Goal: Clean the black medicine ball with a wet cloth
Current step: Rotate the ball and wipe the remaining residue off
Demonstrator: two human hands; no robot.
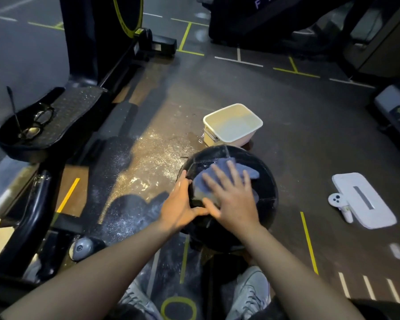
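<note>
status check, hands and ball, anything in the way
Right hand flat, pressing blue cloth on medicine ball. Left hand steadying ball's side. White tub just beyond, not blocking.

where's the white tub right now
In the head view the white tub stands on the floor just beyond the black medicine ball, right of centre.
</note>
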